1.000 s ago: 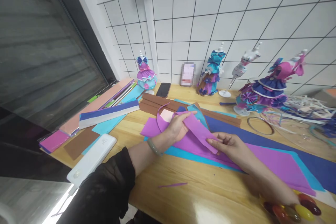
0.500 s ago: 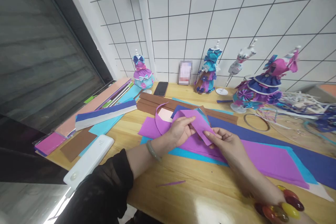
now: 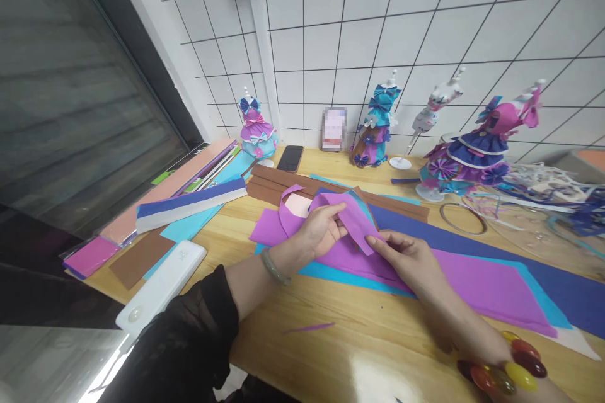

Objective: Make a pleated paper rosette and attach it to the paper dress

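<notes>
Bending softly, the narrow purple strip [image 3: 355,221] looks plain.

We record a purple strip [image 3: 358,221], its near end pinched in the right hand [image 3: 410,259], the left hand [image 3: 322,230] holding it farther up. Under both hands we log a purple sheet [image 3: 491,289] over a light-blue sheet [image 3: 350,278] on the wooden table [image 3: 350,337]. Near the wall we count three dressed mannequins [image 3: 378,129] and one white form [image 3: 435,108].

Left sleeve [image 3: 189,327]: black, loose, thin, slightly see-through
Left bangle [image 3: 275,267]: plain, rounded, pale grey-green
Right bracelet [image 3: 503,380]: large glossy oval beads, yellow, red, dark maroon, olive
</notes>
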`<state>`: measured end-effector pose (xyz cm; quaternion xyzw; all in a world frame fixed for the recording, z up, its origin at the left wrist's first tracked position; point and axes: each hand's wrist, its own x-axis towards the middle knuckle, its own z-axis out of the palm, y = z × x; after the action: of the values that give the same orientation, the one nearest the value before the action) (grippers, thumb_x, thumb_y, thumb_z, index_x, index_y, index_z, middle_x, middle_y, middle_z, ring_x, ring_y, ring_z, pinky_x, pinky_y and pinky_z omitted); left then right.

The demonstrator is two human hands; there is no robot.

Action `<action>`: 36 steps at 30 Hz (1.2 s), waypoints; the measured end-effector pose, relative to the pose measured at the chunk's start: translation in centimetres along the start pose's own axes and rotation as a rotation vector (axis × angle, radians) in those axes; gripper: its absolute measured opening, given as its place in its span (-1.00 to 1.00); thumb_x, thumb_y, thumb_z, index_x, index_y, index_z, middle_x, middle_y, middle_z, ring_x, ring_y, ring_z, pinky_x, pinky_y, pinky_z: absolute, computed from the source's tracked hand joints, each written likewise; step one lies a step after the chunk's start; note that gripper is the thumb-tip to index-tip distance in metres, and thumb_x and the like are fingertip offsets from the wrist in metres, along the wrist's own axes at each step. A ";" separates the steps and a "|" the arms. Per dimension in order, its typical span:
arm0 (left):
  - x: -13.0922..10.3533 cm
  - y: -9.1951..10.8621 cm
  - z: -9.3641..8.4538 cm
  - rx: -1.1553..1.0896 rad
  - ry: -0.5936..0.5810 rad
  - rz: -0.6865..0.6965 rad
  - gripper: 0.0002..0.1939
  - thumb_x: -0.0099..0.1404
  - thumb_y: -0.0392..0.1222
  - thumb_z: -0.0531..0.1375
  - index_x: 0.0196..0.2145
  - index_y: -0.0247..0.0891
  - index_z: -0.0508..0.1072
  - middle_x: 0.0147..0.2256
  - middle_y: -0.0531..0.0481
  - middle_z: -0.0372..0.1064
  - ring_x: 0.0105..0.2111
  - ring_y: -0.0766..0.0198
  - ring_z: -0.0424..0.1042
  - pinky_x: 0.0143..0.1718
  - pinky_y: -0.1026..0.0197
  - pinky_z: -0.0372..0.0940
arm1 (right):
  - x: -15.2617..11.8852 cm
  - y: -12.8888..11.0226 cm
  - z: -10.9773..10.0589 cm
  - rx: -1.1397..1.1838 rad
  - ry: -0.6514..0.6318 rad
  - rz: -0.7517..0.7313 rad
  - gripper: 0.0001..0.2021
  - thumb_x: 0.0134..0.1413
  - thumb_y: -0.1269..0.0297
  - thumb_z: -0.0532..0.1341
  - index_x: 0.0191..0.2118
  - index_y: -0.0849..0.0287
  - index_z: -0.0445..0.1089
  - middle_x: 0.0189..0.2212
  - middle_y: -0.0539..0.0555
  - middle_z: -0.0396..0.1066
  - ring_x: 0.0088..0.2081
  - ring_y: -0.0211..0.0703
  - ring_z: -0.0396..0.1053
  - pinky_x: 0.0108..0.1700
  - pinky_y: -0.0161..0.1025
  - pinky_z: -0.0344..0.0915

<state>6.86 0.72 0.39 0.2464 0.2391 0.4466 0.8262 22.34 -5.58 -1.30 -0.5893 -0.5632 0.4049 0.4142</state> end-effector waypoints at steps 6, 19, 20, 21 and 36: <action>0.0 0.2 0.1 -0.010 0.032 -0.008 -0.91 0.11 -0.34 0.12 -0.36 -0.31 0.37 -0.38 -0.09 0.39 -0.26 0.24 0.38 -0.13 0.12 0.25 | -0.2 -0.1 -0.2 0.097 0.003 0.123 -0.66 -0.19 -0.05 0.22 -0.47 0.15 0.46 -0.54 0.03 0.45 -0.52 -0.19 0.31 -0.49 -0.30 0.17; 0.2 0.1 -0.1 -0.015 0.108 -0.029 -0.96 0.10 -0.40 0.12 -0.46 -0.34 0.34 -0.44 -0.10 0.37 -0.30 0.23 0.40 -0.12 0.09 0.24 | 0.1 0.5 -0.3 0.212 -0.055 0.162 -0.78 -0.19 0.09 0.28 -0.47 0.15 0.49 -0.43 0.05 0.48 -0.41 -0.17 0.35 -0.32 -0.27 0.22; 0.2 0.1 -0.1 -0.014 0.107 -0.029 -0.96 0.10 -0.40 0.12 -0.46 -0.34 0.34 -0.45 -0.09 0.37 -0.30 0.24 0.40 -0.12 0.10 0.24 | 0.1 0.5 -0.3 0.199 -0.060 0.151 -0.78 -0.18 0.09 0.27 -0.46 0.14 0.49 -0.40 0.05 0.48 -0.38 -0.15 0.35 -0.30 -0.26 0.23; 0.3 0.1 -0.1 -0.010 0.103 -0.025 -0.97 0.10 -0.39 0.13 -0.47 -0.34 0.34 -0.45 -0.08 0.37 -0.30 0.24 0.40 -0.12 0.10 0.23 | 0.1 0.5 -0.3 0.185 -0.066 0.140 -0.78 -0.18 0.09 0.27 -0.46 0.14 0.49 -0.38 0.06 0.48 -0.35 -0.13 0.36 -0.28 -0.25 0.23; 0.6 -0.1 -0.9 0.107 0.005 0.027 -0.91 0.03 -0.33 0.22 -0.45 -0.35 0.35 -0.45 -0.05 0.37 -0.34 0.25 0.40 -0.16 0.12 0.25 | 0.2 0.6 -0.2 0.136 -0.113 0.063 -0.76 -0.16 0.06 0.25 -0.47 0.13 0.49 -0.38 0.06 0.48 -0.28 -0.07 0.36 -0.24 -0.23 0.22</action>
<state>6.68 1.38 -0.44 0.2926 0.2612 0.4450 0.8051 22.75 -5.44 -1.76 -0.5532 -0.5381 0.4877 0.4081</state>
